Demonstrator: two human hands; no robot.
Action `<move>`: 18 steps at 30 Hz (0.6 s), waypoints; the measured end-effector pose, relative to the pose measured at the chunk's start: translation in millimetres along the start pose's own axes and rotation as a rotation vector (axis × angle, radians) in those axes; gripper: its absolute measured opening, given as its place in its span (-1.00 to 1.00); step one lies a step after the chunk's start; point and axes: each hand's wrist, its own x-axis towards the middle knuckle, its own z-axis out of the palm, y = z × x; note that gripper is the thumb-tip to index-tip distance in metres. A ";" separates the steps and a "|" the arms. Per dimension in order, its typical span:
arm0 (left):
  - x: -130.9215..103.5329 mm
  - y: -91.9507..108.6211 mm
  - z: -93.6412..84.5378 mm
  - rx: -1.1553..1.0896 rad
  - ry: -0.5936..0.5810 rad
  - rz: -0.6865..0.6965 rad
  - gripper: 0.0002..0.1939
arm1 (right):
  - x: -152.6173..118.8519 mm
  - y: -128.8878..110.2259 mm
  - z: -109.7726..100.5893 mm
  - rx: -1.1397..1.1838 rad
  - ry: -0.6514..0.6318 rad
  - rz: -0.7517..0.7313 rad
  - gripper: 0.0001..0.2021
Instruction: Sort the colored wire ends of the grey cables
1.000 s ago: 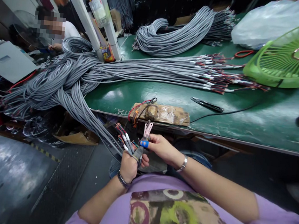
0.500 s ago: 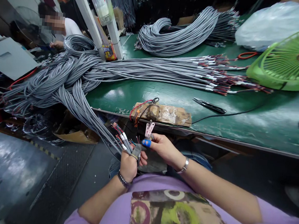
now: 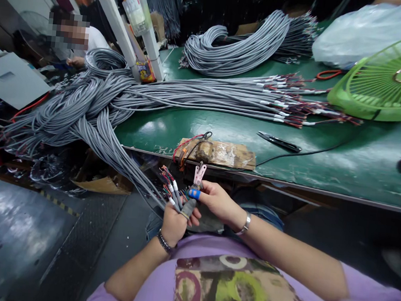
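My left hand (image 3: 175, 224) is closed around several grey cables (image 3: 158, 198), with a grey covering on its thumb. Their stripped ends, with white sleeves and thin coloured wires (image 3: 184, 194), stick up past the fingers. My right hand (image 3: 217, 200), blue tape round its thumb, is closed in a pinch beside those wires; what lies between its fingertips is hidden. Just above these fingertips is a pink clothespin (image 3: 200, 173), close to the bench edge. Whether the right hand touches it I cannot tell.
A wooden block (image 3: 230, 154) with red and black leads lies at the front of the green bench (image 3: 153, 129). Beyond are black snips (image 3: 279, 141), a long cable bundle (image 3: 198, 96), a coil (image 3: 236, 54) and a green fan (image 3: 391, 83). A person (image 3: 90, 38) sits at back left.
Both hands have come slightly closer together. The wire ends in my left hand have shifted a little to the right, and its covered thumb has moved nearer my right fingertips.
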 end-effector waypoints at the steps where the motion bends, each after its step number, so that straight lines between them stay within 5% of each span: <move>1: -0.4 1.3 0.0 0.016 -0.003 0.002 -0.52 | -0.2 0.3 0.4 -0.003 0.004 -0.005 -0.59; 18: 1.6 -4.6 3.3 -0.134 0.160 0.039 -0.55 | 0.9 3.2 10.3 0.197 -0.094 0.003 -0.69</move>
